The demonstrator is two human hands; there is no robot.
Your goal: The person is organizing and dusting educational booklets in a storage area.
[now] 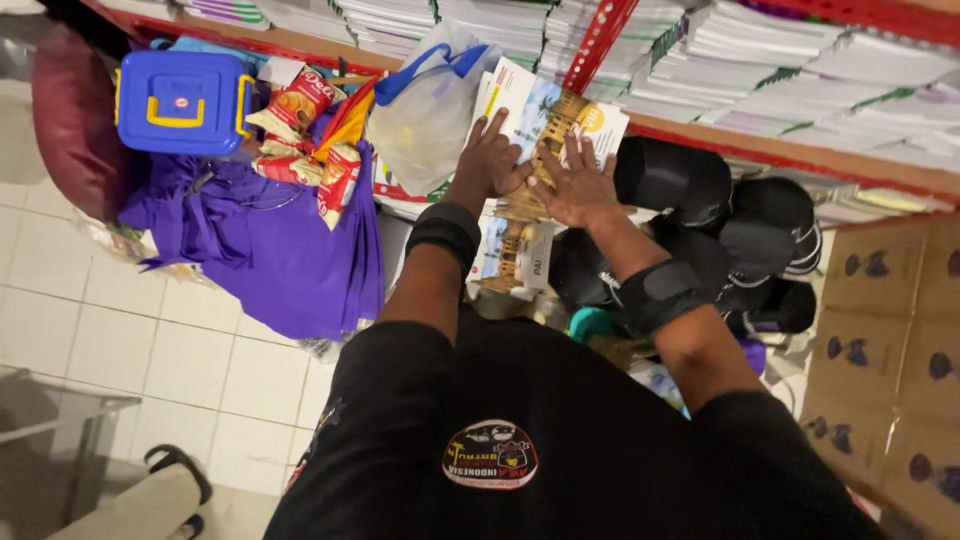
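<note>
Both hands are being pressed flat on a stack of glossy printed booklets with a blue-and-yellow building picture (545, 120). The left hand (492, 157) is being laid on the stack's left part, fingers released and spread, nothing grasped. The right hand (577, 185) is being laid just beside it on the stack's middle, fingers splayed, palm down, nothing clenched. A black wrist band is being worn on each forearm.

The booklet stack is being leaned under the wooden shelf of stacked white paper bundles (800, 60). Just left of the stack, a translucent plastic bag with blue handles (425, 110) is being kept. Right of the stack, touching it, black rolled fabric bundles (720, 215) are being piled. Well left of the stack, a blue plastic box with yellow latches (180, 100) is being rested on a purple cloth heap (270, 240), snack packets (300, 105) beside it. Far right of the stack, brown cardboard cartons (890, 330) are being stood.
</note>
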